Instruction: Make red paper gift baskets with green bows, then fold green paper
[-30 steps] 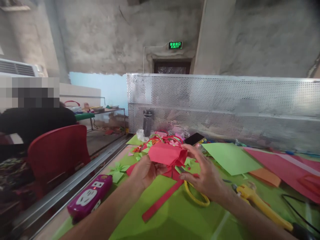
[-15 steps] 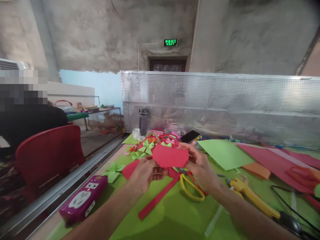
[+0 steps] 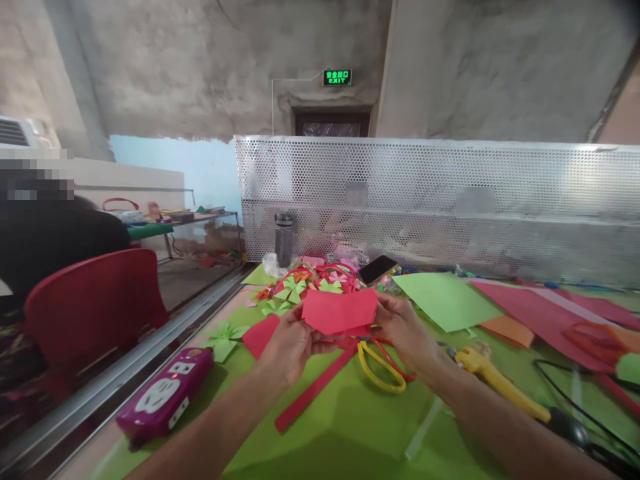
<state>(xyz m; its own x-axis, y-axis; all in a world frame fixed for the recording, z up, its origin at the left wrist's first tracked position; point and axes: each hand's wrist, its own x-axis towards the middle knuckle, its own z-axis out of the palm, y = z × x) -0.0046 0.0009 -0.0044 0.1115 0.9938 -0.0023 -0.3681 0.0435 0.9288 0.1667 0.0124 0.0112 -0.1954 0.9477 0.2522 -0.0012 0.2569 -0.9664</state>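
A red paper piece point(image 3: 340, 311) with angled corners is held up between both hands over the green tabletop point(image 3: 345, 433). My left hand point(image 3: 295, 339) pinches its left edge, and my right hand point(image 3: 400, 327) grips its right edge; some fingers are hidden behind the paper. Below it lie a red paper strip point(image 3: 315, 388) and scissors with yellow and red handles point(image 3: 383, 368), their blades out of sight. Another red paper piece point(image 3: 260, 335) rests left of my left hand. Green paper flowers point(image 3: 225, 339) and a heap of red and pink paper point(image 3: 330, 270) sit beyond.
A purple power strip point(image 3: 167, 393) lies at left. At right are a yellow glue gun point(image 3: 500, 383) with its cord, a glue stick point(image 3: 424, 428), and green point(image 3: 447, 300) and red sheets point(image 3: 540, 323). A bottle point(image 3: 284, 240) and phone point(image 3: 379, 268) stand near the perforated metal partition point(image 3: 430, 173).
The red paper has tipped slightly, so a lower layer or edge shows beneath it. Both hands still hold it in nearly the same place. The camera view has shifted a little.
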